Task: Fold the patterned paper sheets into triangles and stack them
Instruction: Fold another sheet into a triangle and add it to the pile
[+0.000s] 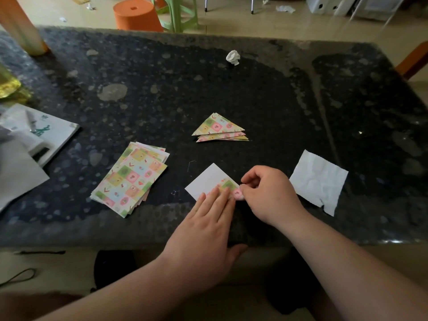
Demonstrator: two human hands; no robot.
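Observation:
One patterned sheet (208,180) lies white side up near the table's front edge, its near corner turned over so the pattern shows. My left hand (208,225) presses flat on that folded part with straight fingers. My right hand (266,193) pinches the turned-over corner at the sheet's right. A pile of unfolded patterned sheets (130,179) lies to the left. Behind the sheet sits a small stack of folded patterned triangles (220,129).
The dark speckled table (254,93) holds a crumpled white paper ball (232,57) at the back, a creased white paper (318,180) on the right, and white papers and a bag (27,140) at the left. Orange and green stools (139,13) stand beyond the table.

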